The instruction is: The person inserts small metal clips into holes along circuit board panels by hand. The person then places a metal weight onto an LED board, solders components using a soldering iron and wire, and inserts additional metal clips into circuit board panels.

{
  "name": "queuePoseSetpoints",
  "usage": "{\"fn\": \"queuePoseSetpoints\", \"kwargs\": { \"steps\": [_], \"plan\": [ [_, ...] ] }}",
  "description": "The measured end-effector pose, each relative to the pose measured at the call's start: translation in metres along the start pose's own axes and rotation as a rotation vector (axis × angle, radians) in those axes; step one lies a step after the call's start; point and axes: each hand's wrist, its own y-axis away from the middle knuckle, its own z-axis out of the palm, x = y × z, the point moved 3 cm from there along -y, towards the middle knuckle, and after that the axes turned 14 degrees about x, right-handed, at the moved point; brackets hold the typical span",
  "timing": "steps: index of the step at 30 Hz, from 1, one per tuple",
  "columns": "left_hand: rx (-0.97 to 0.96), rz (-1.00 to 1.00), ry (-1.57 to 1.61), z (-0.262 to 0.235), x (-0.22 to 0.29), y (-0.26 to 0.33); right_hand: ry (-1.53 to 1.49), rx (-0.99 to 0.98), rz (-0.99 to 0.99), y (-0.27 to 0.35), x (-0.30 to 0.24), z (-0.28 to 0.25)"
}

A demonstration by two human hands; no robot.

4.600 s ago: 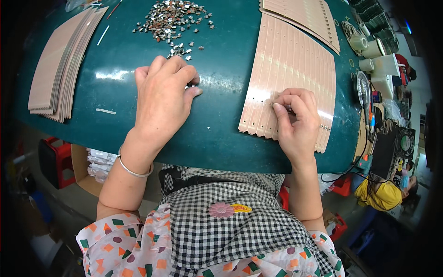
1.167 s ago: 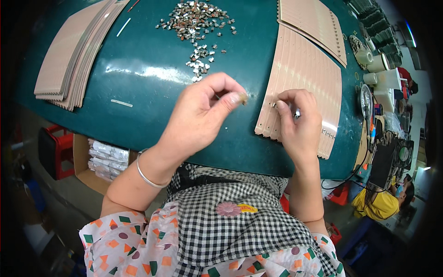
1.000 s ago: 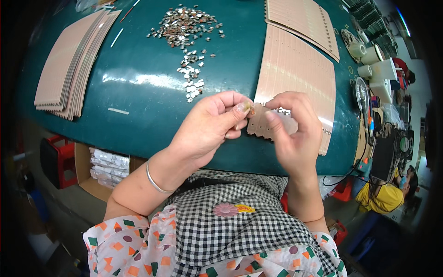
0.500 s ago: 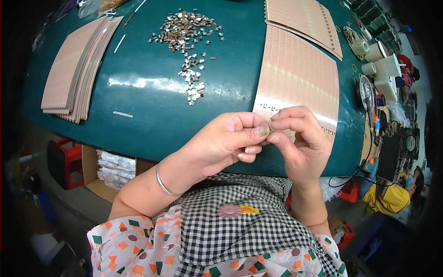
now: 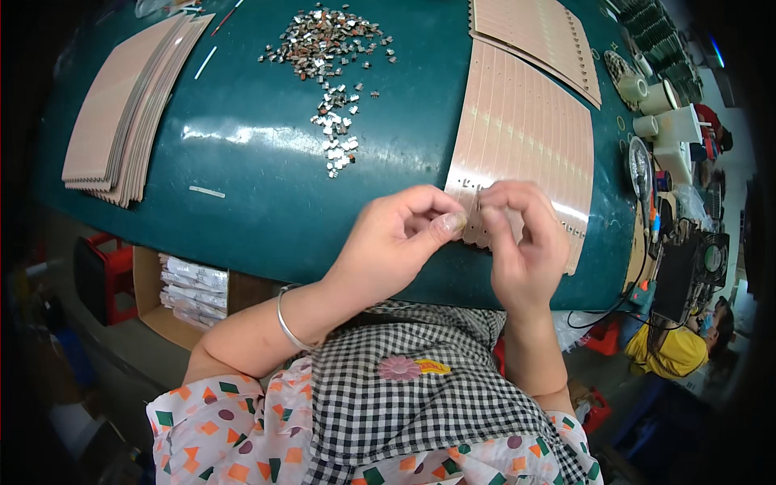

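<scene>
- Left hand [image 5: 396, 242]: thumb and forefinger are pinched together beside the lower left edge of the board; whether a part sits between them, I cannot tell.
- Right hand [image 5: 529, 250]: fingers are curled over the lower part of the board, thumb and forefinger tips near each other; what they hold, if anything, is too small to tell.
- Board [image 5: 517, 121]: pinkish and ribbed, it lies flat on the green surface [image 5: 259, 186], to the right, partly under the right hand.
- Done, as far as shows: small parts seem seated near the board's lower edge at the left [image 5: 466, 183], and more at its right end. The right hand hides the stretch between, so I cannot tell whether that row is full.
- Left, judging by what lies about: a large pile of parts [image 5: 327, 40] and a looser trail [image 5: 338, 133] running down from it, beyond the left hand.
- Stack [image 5: 121, 105] of like boards at far left; no parts can be made out on its top face.
- Upper boards [image 5: 529, 28]: these overlap the board's far end, with dark marks along their right edge that may be seated parts.
</scene>
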Motion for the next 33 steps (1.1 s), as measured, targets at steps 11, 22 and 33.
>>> {"fn": "queuePoseSetpoints", "kwargs": {
  "steps": [11,22,33],
  "plan": [
    [0.240,0.815,-0.898,-0.014,0.000,0.005,0.321,-0.017,-0.241,-0.010,0.026,0.033],
    [0.220,0.823,-0.857,-0.015,-0.002,0.005,0.391,-0.041,-0.237,-0.009,0.025,0.035],
    [0.213,0.824,-0.869,-0.016,-0.004,0.005,0.366,-0.085,-0.144,-0.013,0.026,0.034]
  ]
}}
